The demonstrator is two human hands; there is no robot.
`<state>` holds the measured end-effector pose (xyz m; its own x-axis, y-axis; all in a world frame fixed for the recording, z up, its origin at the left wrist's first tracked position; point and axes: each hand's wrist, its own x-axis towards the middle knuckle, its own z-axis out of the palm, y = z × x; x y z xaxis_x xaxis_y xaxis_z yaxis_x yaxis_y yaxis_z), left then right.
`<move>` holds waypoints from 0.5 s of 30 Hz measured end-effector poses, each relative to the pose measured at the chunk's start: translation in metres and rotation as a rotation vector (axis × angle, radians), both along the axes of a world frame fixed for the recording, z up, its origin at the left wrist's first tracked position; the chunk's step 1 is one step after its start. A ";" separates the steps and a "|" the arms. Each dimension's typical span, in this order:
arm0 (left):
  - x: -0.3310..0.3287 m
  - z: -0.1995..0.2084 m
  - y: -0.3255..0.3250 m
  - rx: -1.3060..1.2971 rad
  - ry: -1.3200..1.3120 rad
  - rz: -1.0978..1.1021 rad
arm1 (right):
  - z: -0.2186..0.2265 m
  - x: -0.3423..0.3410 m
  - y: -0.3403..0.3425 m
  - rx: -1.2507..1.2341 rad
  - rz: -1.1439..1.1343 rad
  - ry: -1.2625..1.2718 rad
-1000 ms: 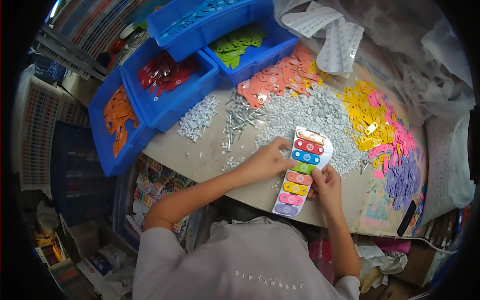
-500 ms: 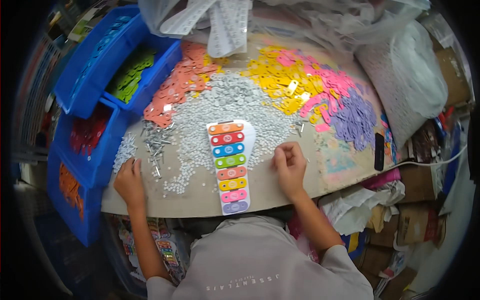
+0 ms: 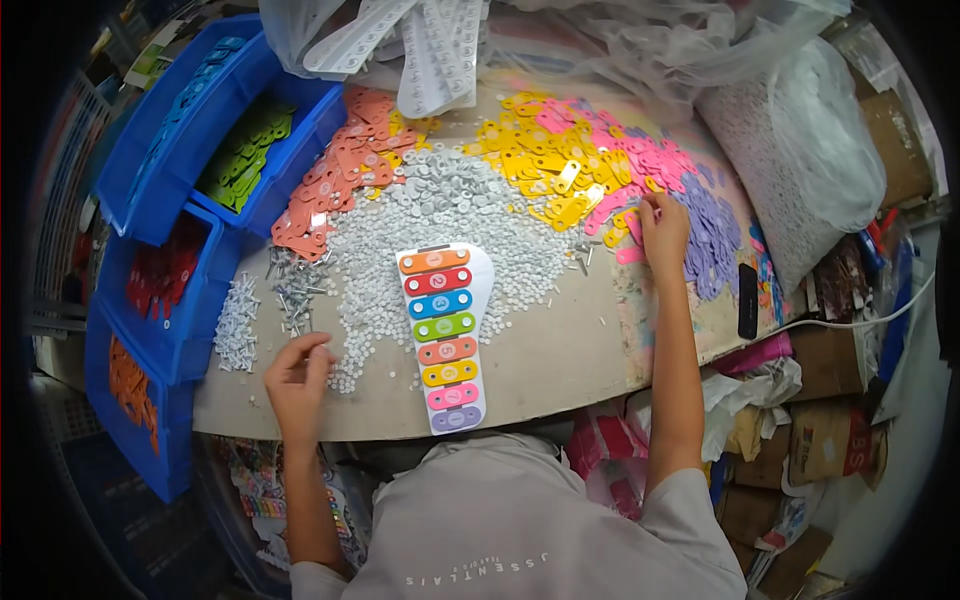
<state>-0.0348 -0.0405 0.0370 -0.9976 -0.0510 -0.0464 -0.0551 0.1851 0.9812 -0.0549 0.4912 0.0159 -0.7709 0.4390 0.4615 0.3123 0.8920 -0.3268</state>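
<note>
A worker's left hand [image 3: 298, 378] was poised half-curled near the table's front edge, on the near side of two rivet piles, one of white rivets [image 3: 237, 325] and one of silver rivets [image 3: 290, 285], while the right arm stretched forward, the right hand [image 3: 666, 230] drawing thumb and fingers together beside pink pieces [image 3: 655, 157] and purple pieces [image 3: 710, 240]; whether either held anything could not be told. Between them, one white board [image 3: 481, 280] lay on the table [image 3: 560, 360], bearing eight coloured bars [image 3: 447, 349], with four blue bins [image 3: 291, 176] at left
</note>
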 end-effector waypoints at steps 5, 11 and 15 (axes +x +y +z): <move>0.013 0.019 0.024 0.201 -0.222 -0.178 | -0.014 -0.019 0.014 -0.045 -0.048 -0.122; 0.017 0.012 0.040 0.489 -0.467 -0.337 | 0.031 0.015 -0.054 0.345 -0.061 -0.028; 0.019 0.004 0.054 0.585 -0.529 -0.422 | 0.049 0.053 -0.153 -0.163 0.301 0.080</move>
<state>-0.0161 0.0136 0.0415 -0.7683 0.4921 -0.4093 -0.5681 -0.2298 0.7902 -0.0023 0.3385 0.0653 -0.8411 0.2706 0.4683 0.0112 0.8744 -0.4851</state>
